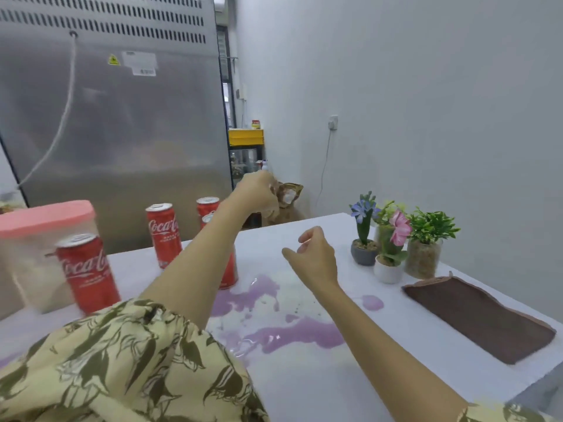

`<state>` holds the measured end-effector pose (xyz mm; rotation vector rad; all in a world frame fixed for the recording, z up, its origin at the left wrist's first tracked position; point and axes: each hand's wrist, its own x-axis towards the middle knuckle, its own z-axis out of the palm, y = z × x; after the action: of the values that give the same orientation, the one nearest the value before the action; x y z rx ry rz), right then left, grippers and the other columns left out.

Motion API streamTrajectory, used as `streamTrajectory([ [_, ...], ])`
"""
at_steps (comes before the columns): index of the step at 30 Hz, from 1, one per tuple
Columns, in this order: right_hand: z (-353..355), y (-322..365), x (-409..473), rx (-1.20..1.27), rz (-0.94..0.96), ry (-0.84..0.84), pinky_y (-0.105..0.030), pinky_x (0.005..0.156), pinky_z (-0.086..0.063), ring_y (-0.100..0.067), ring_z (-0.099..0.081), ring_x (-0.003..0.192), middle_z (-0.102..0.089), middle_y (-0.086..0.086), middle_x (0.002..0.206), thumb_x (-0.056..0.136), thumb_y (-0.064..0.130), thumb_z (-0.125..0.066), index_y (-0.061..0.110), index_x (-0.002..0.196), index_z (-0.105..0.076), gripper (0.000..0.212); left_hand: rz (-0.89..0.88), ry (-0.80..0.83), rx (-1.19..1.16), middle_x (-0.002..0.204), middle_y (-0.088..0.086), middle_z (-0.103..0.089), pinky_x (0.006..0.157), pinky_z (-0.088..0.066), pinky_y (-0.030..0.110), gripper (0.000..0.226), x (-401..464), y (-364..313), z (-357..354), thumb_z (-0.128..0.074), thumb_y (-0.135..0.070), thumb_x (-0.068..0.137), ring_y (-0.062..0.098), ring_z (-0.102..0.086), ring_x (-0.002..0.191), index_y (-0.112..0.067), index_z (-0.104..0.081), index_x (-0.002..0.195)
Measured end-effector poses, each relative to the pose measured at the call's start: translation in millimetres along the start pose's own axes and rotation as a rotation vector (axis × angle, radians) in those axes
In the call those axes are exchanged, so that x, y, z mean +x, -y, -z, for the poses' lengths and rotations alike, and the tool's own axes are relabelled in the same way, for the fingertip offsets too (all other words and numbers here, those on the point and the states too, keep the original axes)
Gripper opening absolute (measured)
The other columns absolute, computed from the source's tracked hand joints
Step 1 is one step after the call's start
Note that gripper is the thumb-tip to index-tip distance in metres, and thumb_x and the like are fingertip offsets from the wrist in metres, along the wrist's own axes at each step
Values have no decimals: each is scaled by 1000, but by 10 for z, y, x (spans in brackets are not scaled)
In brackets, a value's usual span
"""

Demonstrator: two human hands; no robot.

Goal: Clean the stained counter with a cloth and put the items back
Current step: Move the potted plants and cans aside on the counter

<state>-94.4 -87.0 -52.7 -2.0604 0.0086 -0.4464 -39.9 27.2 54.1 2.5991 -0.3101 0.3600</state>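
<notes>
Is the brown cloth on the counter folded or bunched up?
Folded. The brown cloth lies flat as a neat rectangle near the counter's right edge, untouched by either hand.

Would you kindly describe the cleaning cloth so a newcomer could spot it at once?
Start at the white counter and go to its right edge, just in front of the small potted plants. The cloth lies flat there: a dark brown rectangle, the only fabric item on the counter.

A big shiny metal fridge [115, 126] stands at the back left. The wall [396, 86] on the right is plain and pale, with a small switch [334, 122] and a thin cord [323, 169] hanging down.
</notes>
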Motion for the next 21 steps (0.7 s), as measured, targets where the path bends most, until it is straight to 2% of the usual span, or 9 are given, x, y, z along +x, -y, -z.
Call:
streamTrajectory([
  [3,-367,363,-14,8,62,192,-30,77,-46,-18,-55,94,-54,-1,102,78,38,-73,15,112,-43,51,35,-129,10,126,9,-57,89,-47,31,43,-242,255,479,-60,-4,85,26,-55,112,-13,-55,127],
  [6,-697,584,-5,21,71,316,-36,92,-47,-22,-55,111,-54,-3,121,74,39,-77,13,125,-39,69,145,-168,5,125,8,-57,86,-47,29,43,-421,587,774,-59,-1,85,24,-55,110,-14,-55,126],
  [10,-959,614,79,85,7,297,-46,98,-46,-24,-54,117,-53,-7,130,66,37,-83,14,129,-33,83,249,-124,27,130,7,-55,86,-46,32,45,-530,992,787,-55,2,86,26,-53,116,-15,-53,128],
  [14,-1024,630,253,82,-38,234,-48,105,-39,-29,-43,131,-37,-11,147,70,33,-81,10,147,-12,105,266,-51,55,134,9,-50,86,-45,31,47,-402,1196,639,-54,-3,88,27,-50,119,-16,-48,132],
  [16,-1083,592,309,73,-34,244,-47,104,-41,-28,-47,128,-44,-9,143,72,32,-80,14,145,-20,96,254,-38,57,136,9,-50,91,-44,33,47,-269,1225,572,-55,-6,88,27,-49,121,-15,-46,134],
  [18,-1158,533,318,40,-19,258,-46,100,-44,-25,-53,120,-54,-5,133,71,34,-79,18,133,-37,78,250,-41,59,134,11,-51,88,-43,31,46,-140,1217,503,-56,-6,88,27,-49,120,-10,-46,133],
  [21,-1205,449,334,80,-22,243,-39,96,-47,-23,-56,114,-59,-3,125,69,31,-80,18,124,-45,67,282,-45,2,135,11,-48,83,-41,29,54,23,1240,389,-60,-10,87,26,-48,120,-9,-38,136],
])
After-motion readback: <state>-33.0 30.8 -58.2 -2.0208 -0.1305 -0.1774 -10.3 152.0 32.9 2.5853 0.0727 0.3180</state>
